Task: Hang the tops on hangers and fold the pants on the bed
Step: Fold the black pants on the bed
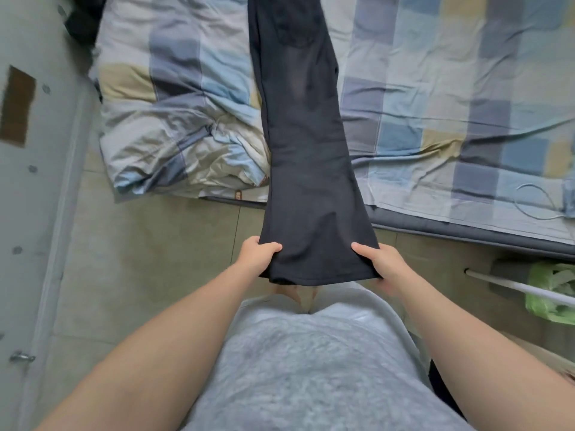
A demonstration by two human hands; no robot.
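Dark pants (306,157) hem between left hand (256,255) and right hand (384,262)

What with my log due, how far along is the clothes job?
Done: nothing hung or folded in view. In hand: left hand and right hand grip the hem of the dark pants, stretched lengthwise over the bed. Left: folding them; the dark heap at far left may need sorting too.

Cannot see the waist of the pants (298,135), cut by the top edge. Cannot see fingers of left hand (256,255) or right hand (385,264) beneath the hem. Cannot identify blurred dark heap (84,20), top left.
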